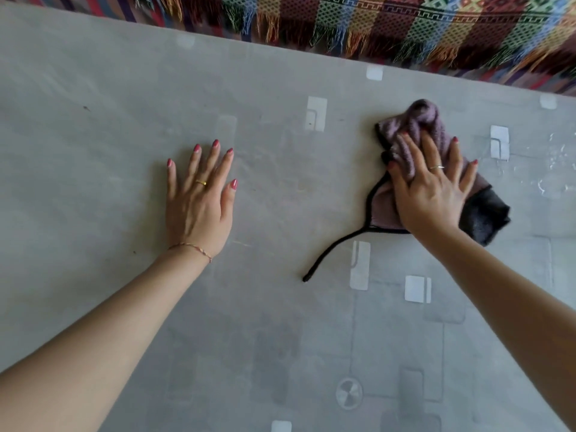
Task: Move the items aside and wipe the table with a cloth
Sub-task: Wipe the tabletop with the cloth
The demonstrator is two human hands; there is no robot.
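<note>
Right hand (431, 188) flat on cloth (414, 126), covering its middle

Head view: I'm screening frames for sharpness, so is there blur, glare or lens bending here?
Head view: both hands, left and right, and the mauve black-edged cloth look sharp; the striped fringed textile is slightly soft; glare whitens the grey patterned table at right; its far edge bows.
</note>
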